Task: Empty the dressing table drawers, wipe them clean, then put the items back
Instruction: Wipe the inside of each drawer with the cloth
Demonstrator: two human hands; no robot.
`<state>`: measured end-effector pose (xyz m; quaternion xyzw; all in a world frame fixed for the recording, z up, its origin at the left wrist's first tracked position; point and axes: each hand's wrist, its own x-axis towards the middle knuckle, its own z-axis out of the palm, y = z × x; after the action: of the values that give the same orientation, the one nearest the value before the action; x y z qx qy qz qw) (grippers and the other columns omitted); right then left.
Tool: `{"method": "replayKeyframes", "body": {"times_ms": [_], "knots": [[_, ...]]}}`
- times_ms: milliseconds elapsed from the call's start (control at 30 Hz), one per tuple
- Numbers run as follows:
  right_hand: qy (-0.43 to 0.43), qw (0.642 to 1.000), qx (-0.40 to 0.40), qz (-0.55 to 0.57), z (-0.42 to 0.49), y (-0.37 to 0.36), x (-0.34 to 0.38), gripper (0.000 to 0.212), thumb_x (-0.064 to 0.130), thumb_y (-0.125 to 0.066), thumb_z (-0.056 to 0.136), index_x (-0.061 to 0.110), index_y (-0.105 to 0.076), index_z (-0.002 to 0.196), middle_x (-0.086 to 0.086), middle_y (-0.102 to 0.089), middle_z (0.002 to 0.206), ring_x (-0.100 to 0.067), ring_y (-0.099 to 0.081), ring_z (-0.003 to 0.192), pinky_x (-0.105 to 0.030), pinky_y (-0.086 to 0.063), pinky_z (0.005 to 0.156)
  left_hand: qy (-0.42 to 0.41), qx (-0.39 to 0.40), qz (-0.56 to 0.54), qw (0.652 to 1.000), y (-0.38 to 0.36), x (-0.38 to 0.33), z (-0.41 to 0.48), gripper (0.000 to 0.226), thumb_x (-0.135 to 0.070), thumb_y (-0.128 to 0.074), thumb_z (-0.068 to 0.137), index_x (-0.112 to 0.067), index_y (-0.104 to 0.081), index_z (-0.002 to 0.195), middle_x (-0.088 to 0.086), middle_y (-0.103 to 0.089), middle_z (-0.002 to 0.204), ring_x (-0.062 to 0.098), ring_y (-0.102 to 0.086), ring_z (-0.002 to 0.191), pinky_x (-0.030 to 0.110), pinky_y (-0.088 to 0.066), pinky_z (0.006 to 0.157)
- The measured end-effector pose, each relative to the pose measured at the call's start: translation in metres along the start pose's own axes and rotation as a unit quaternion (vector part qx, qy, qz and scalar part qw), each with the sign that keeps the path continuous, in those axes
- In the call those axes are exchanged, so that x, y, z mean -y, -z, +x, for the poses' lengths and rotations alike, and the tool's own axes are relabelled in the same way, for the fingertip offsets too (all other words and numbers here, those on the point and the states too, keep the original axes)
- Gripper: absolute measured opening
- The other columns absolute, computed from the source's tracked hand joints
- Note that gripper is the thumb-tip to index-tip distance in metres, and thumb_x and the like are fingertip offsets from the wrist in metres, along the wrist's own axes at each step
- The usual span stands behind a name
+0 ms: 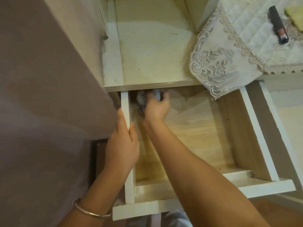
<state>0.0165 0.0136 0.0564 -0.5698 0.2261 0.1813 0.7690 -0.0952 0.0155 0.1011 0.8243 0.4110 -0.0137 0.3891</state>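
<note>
A white drawer (257, 128) with a pale wooden bottom stands pulled out from the dressing table, and nothing lies in it but a cloth. My right hand (157, 106) reaches into its far left corner and grips a crumpled grey cloth (141, 99), pressed against the drawer bottom under the tabletop's edge. My left hand (122, 145) clasps the drawer's left side wall, thumb inside, fingers outside. A thin metal bangle (91, 212) sits on my left wrist.
Above the drawer lies the cream tabletop (152, 51) with small specks on it. A lace-edged cloth (229, 51) hangs over the table's right part, with a dark tube (278, 25) and something yellow (295, 15) on it. A mauve wall (41, 79) fills the left.
</note>
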Motion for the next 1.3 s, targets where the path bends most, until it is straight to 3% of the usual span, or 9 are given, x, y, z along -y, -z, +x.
{"method": "replayKeyframes", "body": {"times_ms": [200,333,533,667,767,867,1067,1200,1300], "knots": [[-0.03,0.983,0.153,-0.093,-0.009,0.029,0.017,0.022,0.007,-0.064,0.083,0.01,-0.056,0.102,-0.01,-0.061,0.084,-0.02,-0.059,0.073,-0.021,-0.049,0.052,0.004,0.002,0.004,1.0,0.0,0.0,0.0,0.056,-0.03,-0.028,0.098,-0.026,-0.002,0.147,0.015,-0.044,0.138,0.034,-0.048,0.116,0.033,-0.036,0.084],[0.109,0.941,0.1,-0.305,-0.007,0.089,0.054,0.022,0.008,-0.066,0.08,0.016,-0.062,0.1,0.009,-0.061,0.079,-0.008,-0.057,0.073,-0.008,-0.043,0.061,-0.001,0.004,-0.014,1.0,0.001,-0.001,-0.002,0.055,-0.029,-0.029,0.098,-0.025,-0.003,0.147,0.014,-0.039,0.142,0.035,-0.044,0.121,0.038,-0.036,0.094],[0.284,0.731,0.021,-0.62,0.002,0.172,0.132,0.036,0.016,-0.061,0.083,0.017,-0.058,0.119,-0.007,-0.067,0.107,-0.026,-0.06,0.098,-0.031,-0.046,0.077,-0.001,0.008,-0.022,1.0,0.002,-0.002,-0.004,0.055,-0.029,-0.028,0.099,-0.026,-0.002,0.147,0.016,-0.039,0.142,0.037,-0.046,0.117,0.044,-0.039,0.093],[0.35,0.464,0.103,-0.807,0.013,0.181,0.138,0.04,0.014,-0.052,0.088,0.019,-0.05,0.127,-0.007,-0.055,0.127,-0.031,-0.047,0.112,-0.038,-0.044,0.08,0.009,0.02,0.012,1.0,0.001,0.001,-0.003,0.056,-0.033,-0.027,0.098,-0.027,0.001,0.146,0.022,-0.051,0.126,0.039,-0.056,0.096,0.05,-0.047,0.083],[0.375,0.337,0.122,-0.855,0.027,0.178,0.148,0.036,0.016,-0.049,0.089,0.018,-0.052,0.124,-0.006,-0.059,0.123,-0.029,-0.045,0.115,-0.034,-0.025,0.088,-0.009,-0.002,0.082,0.997,-0.001,-0.002,-0.002,0.058,-0.028,-0.027,0.098,-0.016,0.001,0.146,0.021,-0.035,0.143,0.038,-0.044,0.12,0.05,-0.04,0.095],[0.337,0.306,0.16,-0.876,0.03,0.175,0.159,0.033,0.021,-0.05,0.088,0.023,-0.056,0.12,-0.001,-0.063,0.117,-0.025,-0.046,0.113,-0.033,-0.016,0.084,-0.119,-0.039,0.222,0.967,-0.01,-0.005,-0.017,0.061,-0.015,-0.035,0.094,-0.007,-0.002,0.145,0.012,0.008,0.153,0.028,0.004,0.141,0.043,-0.003,0.114],[0.246,0.19,0.316,-0.896,0.01,0.177,0.171,0.021,0.03,-0.048,0.086,0.025,-0.062,0.101,0.001,-0.068,0.094,-0.022,-0.056,0.096,-0.033,-0.025,0.086,-0.149,0.111,0.207,0.961,-0.067,-0.035,-0.089,0.053,-0.032,-0.031,0.085,-0.002,-0.057,0.121,0.014,-0.047,0.137,0.028,-0.04,0.13,0.039,-0.014,0.107],[0.202,0.199,0.402,-0.871,0.016,0.179,0.18,0.025,0.025,-0.055,0.081,0.023,-0.062,0.105,-0.002,-0.069,0.094,-0.025,-0.062,0.087,-0.029,-0.043,0.074,-0.045,0.074,0.197,0.977,-0.092,-0.056,-0.103,0.069,-0.044,0.003,0.088,-0.014,-0.021,0.145,0.003,-0.013,0.154,0.017,-0.004,0.142,0.034,0.006,0.113],[0.231,0.216,0.371,-0.873,0.041,0.162,0.186,0.031,0.018,-0.056,0.078,0.021,-0.06,0.109,-0.008,-0.067,0.099,-0.03,-0.06,0.09,-0.033,-0.047,0.066,-0.018,0.039,0.212,0.976,-0.094,-0.058,-0.104,0.057,-0.042,-0.012,0.096,-0.014,-0.015,0.146,0.002,-0.015,0.155,0.018,-0.002,0.142,0.038,-0.001,0.115]]}}
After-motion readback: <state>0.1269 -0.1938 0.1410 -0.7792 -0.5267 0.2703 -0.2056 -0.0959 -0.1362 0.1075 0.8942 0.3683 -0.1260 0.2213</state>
